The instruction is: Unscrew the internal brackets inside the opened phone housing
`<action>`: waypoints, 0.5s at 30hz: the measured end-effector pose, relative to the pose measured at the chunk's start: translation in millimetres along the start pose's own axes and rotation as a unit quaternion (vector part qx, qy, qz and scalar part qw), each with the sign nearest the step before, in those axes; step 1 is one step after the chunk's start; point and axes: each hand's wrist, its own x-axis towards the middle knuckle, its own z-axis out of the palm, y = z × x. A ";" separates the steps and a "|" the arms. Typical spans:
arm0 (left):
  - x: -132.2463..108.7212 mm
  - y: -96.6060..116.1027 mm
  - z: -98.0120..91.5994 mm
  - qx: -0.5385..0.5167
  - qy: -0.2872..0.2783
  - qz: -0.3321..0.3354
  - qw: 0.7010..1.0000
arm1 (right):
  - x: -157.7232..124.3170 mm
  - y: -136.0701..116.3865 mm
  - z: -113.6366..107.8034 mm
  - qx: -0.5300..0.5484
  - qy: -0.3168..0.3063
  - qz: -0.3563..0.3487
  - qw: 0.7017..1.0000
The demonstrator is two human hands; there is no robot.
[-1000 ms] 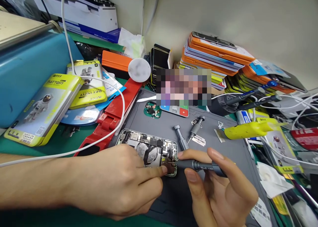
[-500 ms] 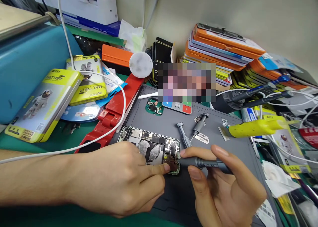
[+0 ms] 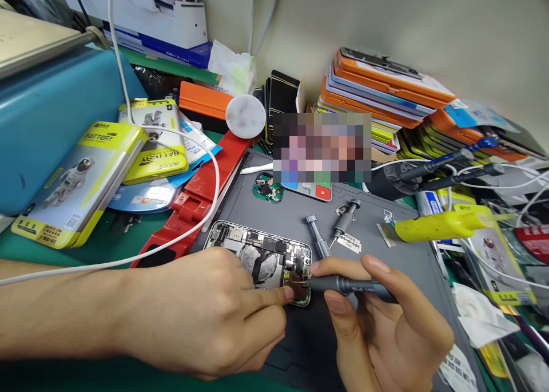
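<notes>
An opened phone (image 3: 257,252) with its circuit boards bared lies on a grey work mat (image 3: 386,266). My left hand (image 3: 210,315) rests over the phone's near half, fingers curled, its forefinger pressing a small dark part at the phone's right corner. My right hand (image 3: 386,329) is closed around a dark grey screwdriver (image 3: 351,286), whose tip meets the same corner of the phone. Two more small screwdrivers (image 3: 317,240) lie on the mat just behind the hands.
A yellow-handled scraper (image 3: 433,226) lies at the mat's right. A red tool (image 3: 201,186) and a white cable (image 3: 171,243) run along the left. Yellow battery boxes (image 3: 77,180) sit far left, and stacked orange and striped boxes (image 3: 377,94) stand at the back.
The view has shifted slightly. Both hands stay at the phone's right corner, with the screwdriver tip held at the same spot.
</notes>
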 end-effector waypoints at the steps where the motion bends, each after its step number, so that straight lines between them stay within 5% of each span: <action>1: -0.4 0.1 0.4 0.002 0.003 0.000 1.000 | 0.3 -0.3 -0.3 -0.002 -0.001 0.000 1.000; 15: 0.7 1.1 1.2 0.003 0.006 -0.002 1.000 | -5.2 0.0 -4.1 -0.051 -0.010 -0.001 0.999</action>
